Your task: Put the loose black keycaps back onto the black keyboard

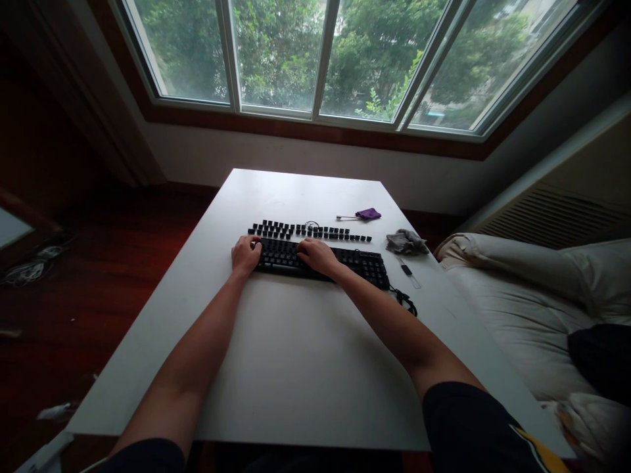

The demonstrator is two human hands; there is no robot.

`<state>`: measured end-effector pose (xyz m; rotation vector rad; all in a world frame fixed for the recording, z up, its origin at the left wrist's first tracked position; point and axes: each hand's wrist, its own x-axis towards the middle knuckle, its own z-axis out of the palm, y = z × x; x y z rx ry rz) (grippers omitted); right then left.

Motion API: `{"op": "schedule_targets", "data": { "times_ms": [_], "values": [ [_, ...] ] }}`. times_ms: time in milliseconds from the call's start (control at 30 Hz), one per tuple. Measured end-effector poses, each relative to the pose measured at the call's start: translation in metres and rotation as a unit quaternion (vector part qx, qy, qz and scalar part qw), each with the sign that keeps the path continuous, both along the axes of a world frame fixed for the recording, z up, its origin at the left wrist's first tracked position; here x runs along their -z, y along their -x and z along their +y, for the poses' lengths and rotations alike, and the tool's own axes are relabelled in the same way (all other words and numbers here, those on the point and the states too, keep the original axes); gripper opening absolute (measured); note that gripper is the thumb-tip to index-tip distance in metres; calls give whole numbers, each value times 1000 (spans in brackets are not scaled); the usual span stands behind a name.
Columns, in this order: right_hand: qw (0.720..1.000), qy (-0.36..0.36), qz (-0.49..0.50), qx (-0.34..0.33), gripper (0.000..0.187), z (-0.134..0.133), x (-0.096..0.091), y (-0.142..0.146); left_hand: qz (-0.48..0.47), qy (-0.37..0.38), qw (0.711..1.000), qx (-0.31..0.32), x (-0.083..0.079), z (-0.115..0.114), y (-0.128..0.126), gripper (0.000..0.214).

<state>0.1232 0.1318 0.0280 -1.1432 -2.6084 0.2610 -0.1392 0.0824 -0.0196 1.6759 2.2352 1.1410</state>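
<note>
A black keyboard (363, 264) lies across the white table in front of me. My left hand (245, 253) is closed around its left end, with the thumb along the edge. My right hand (317, 255) rests over the keys near the middle, fingers curled down and drawn together; whatever is under the fingertips is hidden. Just behind the keyboard, several loose black keycaps (328, 232) stand in rows. From the keyboard's right end a coiled black cable (405, 301) trails onto the tabletop.
Right of the keyboard are a crumpled grey cloth (407, 242) and a wire keycap puller (407, 270) with a black handle. Farther back lies a purple cloth (368, 213) beside a thin stick (347, 217). A pale sofa (522, 309) flanks the white table (305, 368).
</note>
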Motion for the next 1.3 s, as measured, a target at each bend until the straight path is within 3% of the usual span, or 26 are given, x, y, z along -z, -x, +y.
{"op": "schedule_targets", "data": {
  "times_ms": [200,367,500,767,900,1033,1300],
  "values": [
    [1000,2,8,0,14,-3,2,0,0,-2,1000,0,2,2,0,22],
    [996,7,91,12,14,-1,9,-1,3,7,1000,1,1,1,0,23],
    [989,-21,144,25,21,-3,14,-3,2,11,1000,-3,1,1,0,24],
    [977,-95,192,-25,39,-29,11,-7,7,15,1000,-1,-1,0,-2,25],
    [984,-116,125,-41,58,-47,11,-9,7,12,1000,-2,-1,0,-2,24],
    [995,-82,22,-51,74,-58,24,-4,4,5,1000,2,1,2,-2,23],
    [997,-79,-4,-15,73,-67,41,7,8,7,1000,2,4,2,-3,24]
  ]
}}
